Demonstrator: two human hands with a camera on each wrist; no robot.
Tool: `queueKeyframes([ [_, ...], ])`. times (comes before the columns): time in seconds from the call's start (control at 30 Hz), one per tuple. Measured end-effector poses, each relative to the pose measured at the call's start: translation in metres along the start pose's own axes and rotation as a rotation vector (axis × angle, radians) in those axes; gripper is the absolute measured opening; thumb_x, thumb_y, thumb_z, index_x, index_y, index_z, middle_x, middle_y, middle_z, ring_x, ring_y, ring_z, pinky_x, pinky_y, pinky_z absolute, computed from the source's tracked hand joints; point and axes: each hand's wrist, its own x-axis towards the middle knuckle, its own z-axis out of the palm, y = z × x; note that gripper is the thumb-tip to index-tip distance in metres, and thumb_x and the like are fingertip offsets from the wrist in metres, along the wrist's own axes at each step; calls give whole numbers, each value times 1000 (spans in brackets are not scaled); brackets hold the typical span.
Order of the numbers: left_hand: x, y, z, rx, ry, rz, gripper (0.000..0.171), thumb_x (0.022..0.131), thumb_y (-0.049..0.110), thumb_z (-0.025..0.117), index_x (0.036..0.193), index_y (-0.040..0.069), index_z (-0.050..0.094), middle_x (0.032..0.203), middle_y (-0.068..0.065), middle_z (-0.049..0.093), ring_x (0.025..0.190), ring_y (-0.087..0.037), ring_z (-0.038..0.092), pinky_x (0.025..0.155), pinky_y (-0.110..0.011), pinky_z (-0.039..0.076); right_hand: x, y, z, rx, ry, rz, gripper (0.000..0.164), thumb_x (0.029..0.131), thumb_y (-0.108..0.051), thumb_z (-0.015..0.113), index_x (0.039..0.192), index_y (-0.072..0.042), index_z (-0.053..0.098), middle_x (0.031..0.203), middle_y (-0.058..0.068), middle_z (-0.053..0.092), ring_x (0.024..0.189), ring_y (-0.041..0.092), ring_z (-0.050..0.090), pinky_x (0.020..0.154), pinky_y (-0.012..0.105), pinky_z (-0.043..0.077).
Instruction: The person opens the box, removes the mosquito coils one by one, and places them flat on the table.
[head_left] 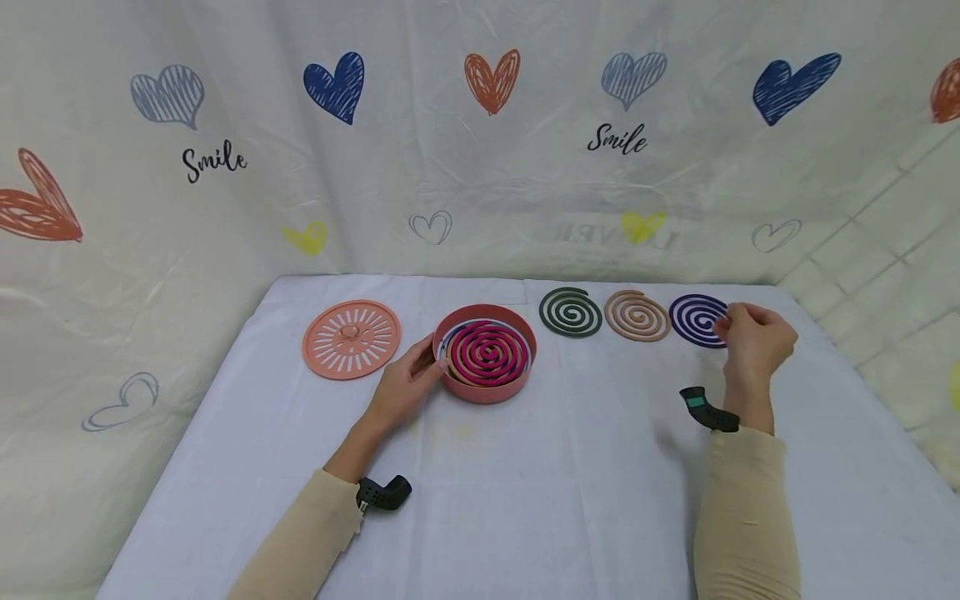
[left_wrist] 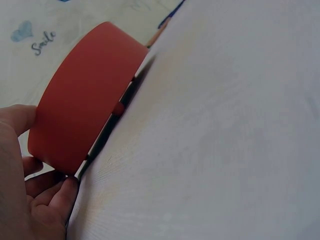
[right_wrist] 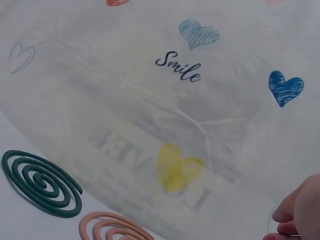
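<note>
A round red container (head_left: pixel 486 397) stands on the white-covered table, with a magenta spiral coil (head_left: pixel 487 354) on top inside it and pale and dark edges beneath. My left hand (head_left: pixel 408 379) grips the container's left side, thumb at the rim; the left wrist view shows its fingers around the red wall (left_wrist: pixel 85 95). My right hand (head_left: pixel 753 337), fingers bent, is at the right edge of a flat-looking purple spiral coil (head_left: pixel 699 321). Whether it pinches that coil is unclear; in the right wrist view only part of the hand (right_wrist: pixel 300 210) shows.
A coral slotted lid (head_left: pixel 351 367) with a knob lies left of the container. Between the container and the purple coil lie a green spiral coil (head_left: pixel 570 313) and a tan spiral coil (head_left: pixel 637 317). Behind the table hangs a white curtain (head_left: pixel 525 167) printed with hearts.
</note>
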Motion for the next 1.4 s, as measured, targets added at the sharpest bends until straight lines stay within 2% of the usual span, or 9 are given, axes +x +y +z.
queueKeyframes([
  [0.13,0,1,0,6,0,-11,64,98,44,62,154,19,41,155,-4,48,141,-21,50,114,-40,45,-5,-3,3,-26,-17,-37,8,93,-15,67,89,-20,71,92,-3,62,69,7,65,60,13,58],
  [0.53,1,-1,1,8,8,-2,65,98,45,62,153,18,42,154,-5,49,140,-20,51,113,-39,46,-19,-11,13,-4,-71,-135,6,92,-14,71,89,-19,72,86,-5,64,69,7,66,62,13,59],
  [0.77,2,-1,1,-6,-2,-16,63,100,37,62,154,14,40,155,-10,47,142,-24,48,115,-40,44,-28,-12,24,-16,-97,-187,5,92,-15,70,95,-18,73,88,-4,64,70,8,66,63,13,59],
  [0.83,1,4,1,-1,-9,-24,63,100,33,62,154,11,39,155,-12,47,142,-26,48,115,-41,43,-31,-12,27,-33,-100,-208,4,92,-16,70,95,-18,73,86,-4,65,68,7,66,62,12,58],
  [0.93,-3,20,-3,0,-23,-31,61,101,28,61,154,6,39,154,-15,47,142,-27,48,115,-41,44,-34,-11,33,-88,-100,-247,10,92,-20,69,100,-14,73,85,-6,64,66,5,65,62,10,57],
  [1.03,-9,36,-6,-2,-30,-22,60,101,25,60,153,3,39,153,-18,47,141,-30,48,114,-42,45,-39,-9,38,-182,-94,-286,22,94,-26,68,110,-12,73,85,-10,63,68,3,65,64,8,56],
  [1.13,-11,40,-7,2,-31,-17,59,102,24,60,152,1,39,153,-19,47,141,-31,48,114,-43,45,-43,-7,43,-276,-95,-322,33,95,-34,66,119,-12,71,88,-13,61,73,2,65,68,7,56],
  [1.2,-9,35,-6,1,-29,-18,60,102,25,60,153,2,39,153,-18,47,141,-31,48,114,-43,45,-47,-6,46,-311,-101,-343,39,96,-37,65,124,-11,70,90,-14,61,75,2,64,70,7,55],
  [1.4,1,4,0,-13,-6,-20,63,100,34,62,154,11,40,154,-12,47,142,-26,48,115,-42,44,-57,-4,54,-345,-131,-398,41,96,-38,64,125,-10,69,89,-14,61,73,-1,63,67,6,55],
])
